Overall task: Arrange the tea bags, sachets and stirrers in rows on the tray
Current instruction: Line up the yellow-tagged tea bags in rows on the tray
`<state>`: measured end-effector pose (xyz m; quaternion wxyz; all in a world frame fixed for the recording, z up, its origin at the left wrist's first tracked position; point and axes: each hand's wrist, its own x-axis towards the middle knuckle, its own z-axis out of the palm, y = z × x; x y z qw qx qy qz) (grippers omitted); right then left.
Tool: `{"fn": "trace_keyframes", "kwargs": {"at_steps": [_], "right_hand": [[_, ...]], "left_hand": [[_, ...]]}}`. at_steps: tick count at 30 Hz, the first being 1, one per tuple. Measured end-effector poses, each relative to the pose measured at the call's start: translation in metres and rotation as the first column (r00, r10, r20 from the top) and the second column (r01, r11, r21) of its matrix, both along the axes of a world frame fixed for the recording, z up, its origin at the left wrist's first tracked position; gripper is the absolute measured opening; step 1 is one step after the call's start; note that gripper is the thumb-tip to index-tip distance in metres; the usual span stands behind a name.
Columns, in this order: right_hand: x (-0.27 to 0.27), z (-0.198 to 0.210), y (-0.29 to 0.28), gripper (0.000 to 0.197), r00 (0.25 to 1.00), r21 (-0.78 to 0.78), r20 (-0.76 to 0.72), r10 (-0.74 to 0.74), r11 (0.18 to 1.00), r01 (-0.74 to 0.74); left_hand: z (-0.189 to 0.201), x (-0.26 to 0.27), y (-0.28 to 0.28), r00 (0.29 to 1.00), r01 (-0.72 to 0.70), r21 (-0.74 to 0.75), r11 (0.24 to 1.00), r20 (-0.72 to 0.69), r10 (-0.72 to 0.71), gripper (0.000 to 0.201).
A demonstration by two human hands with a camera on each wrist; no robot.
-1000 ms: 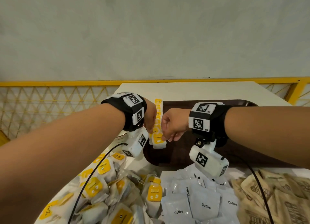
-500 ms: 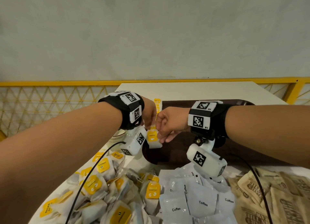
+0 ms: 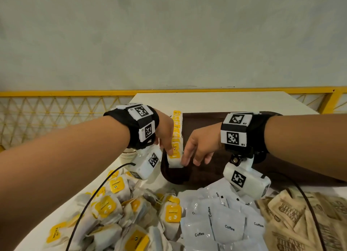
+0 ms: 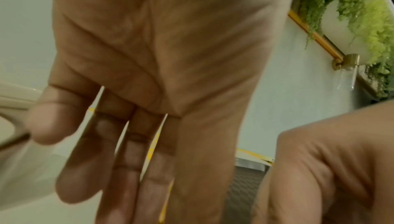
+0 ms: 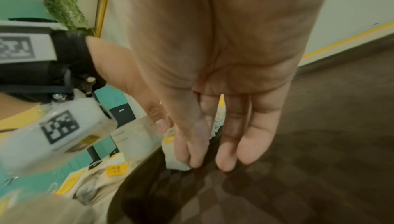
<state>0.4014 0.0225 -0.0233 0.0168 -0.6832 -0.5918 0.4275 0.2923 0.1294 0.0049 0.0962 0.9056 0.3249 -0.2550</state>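
Two hands were seen at mid-frame in the head view: the left hand (image 3: 166, 136) and right hand (image 3: 199, 147), fingers extended downward, touched the nearest tea bag (image 3: 175, 157) from either side. That bag ended a row of tea bags (image 3: 176, 126) along the left edge of the dark tray (image 3: 210, 168). Loose tea bags (image 3: 112, 209), coffee sachets (image 3: 225, 226) and brown sachets (image 3: 300, 222) were heaped along the bottom. In the left wrist view, straight fingers (image 4: 132, 160) were shown, nothing gripped. In the right wrist view, straight fingertips (image 5: 192, 157) were pressed against the bag's edge at centre.
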Motion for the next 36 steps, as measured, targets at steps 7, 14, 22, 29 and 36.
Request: {"fn": "trace_keyframes", "kwargs": {"at_steps": [7, 14, 22, 29, 36], "right_hand": [[-0.003, -0.008, 0.004, 0.039, 1.000, 0.018, -0.016, -0.001, 1.000, 0.001], [-0.004, -0.006, 0.002, 0.040, 0.999, 0.008, -0.041, 0.036, 0.999, -0.036], [-0.012, -0.010, 0.004, 0.046, 0.997, -0.010, 0.040, 0.068, 0.998, -0.068], [0.002, -0.002, 0.004, 0.014, 0.985, 0.053, -0.081, -0.151, 0.986, 0.155], [0.006, -0.008, 0.012, 0.021, 0.896, 0.131, -0.236, -0.376, 0.902, 0.413]], "left_hand": [[-0.006, 0.008, -0.010, 0.995, 0.071, 0.100, 0.992, -0.080, -0.063, 0.045], [-0.002, 0.010, 0.001, 0.998, 0.060, 0.038, 0.997, -0.005, -0.060, 0.030], [-0.005, 0.009, 0.003, 0.999, 0.006, 0.104, 0.995, 0.039, -0.010, 0.031], [-0.002, 0.006, 0.010, 0.981, -0.127, 0.105, 0.986, 0.158, 0.110, 0.035], [-0.002, 0.008, 0.014, 0.970, -0.164, 0.050, 0.985, 0.189, 0.152, 0.032]]}}
